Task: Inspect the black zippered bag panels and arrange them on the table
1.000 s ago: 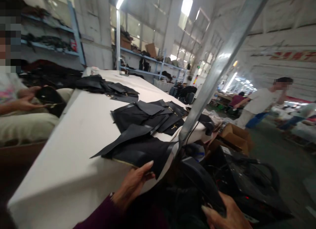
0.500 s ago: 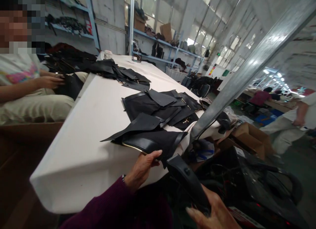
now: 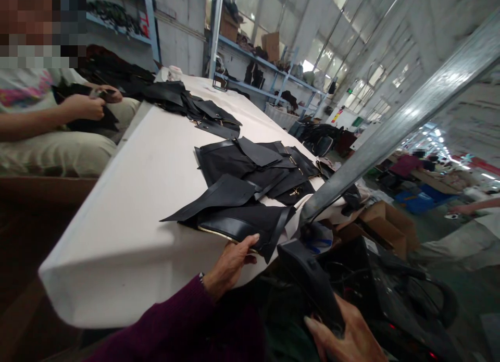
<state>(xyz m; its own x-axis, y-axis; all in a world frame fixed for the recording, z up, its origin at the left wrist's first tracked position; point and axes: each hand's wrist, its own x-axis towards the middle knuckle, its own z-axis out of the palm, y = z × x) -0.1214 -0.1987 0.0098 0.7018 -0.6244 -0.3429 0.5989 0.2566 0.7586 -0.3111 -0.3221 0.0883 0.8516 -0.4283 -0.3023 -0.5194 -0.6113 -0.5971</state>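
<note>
My left hand (image 3: 233, 261) pinches the near edge of a black leather piece (image 3: 242, 221), thumb on top, right by its gold-toothed zipper (image 3: 216, 232). The piece lies partly on the white-covered table (image 3: 144, 195), and a loose black flap (image 3: 219, 195) sticks up behind my hand. In my right hand (image 3: 347, 333), low at the right, is a black handheld tool (image 3: 308, 278) with a thick curved body. Its broad front end points up toward the leather's right corner, apart from it. What the tool is, I cannot tell.
More black leather pieces (image 3: 258, 166) are heaped farther along the table. A slanting metal post (image 3: 390, 127) rises at the right, over cardboard boxes (image 3: 386, 226) and a black machine (image 3: 390, 284) with red lights. A co-worker's hands (image 3: 88, 105) hold dark material at the left.
The whole view has shifted slightly. My left hand still grips the leather, and the tool in my right hand sits a little farther right. The co-worker's hands have lifted their dark piece.
</note>
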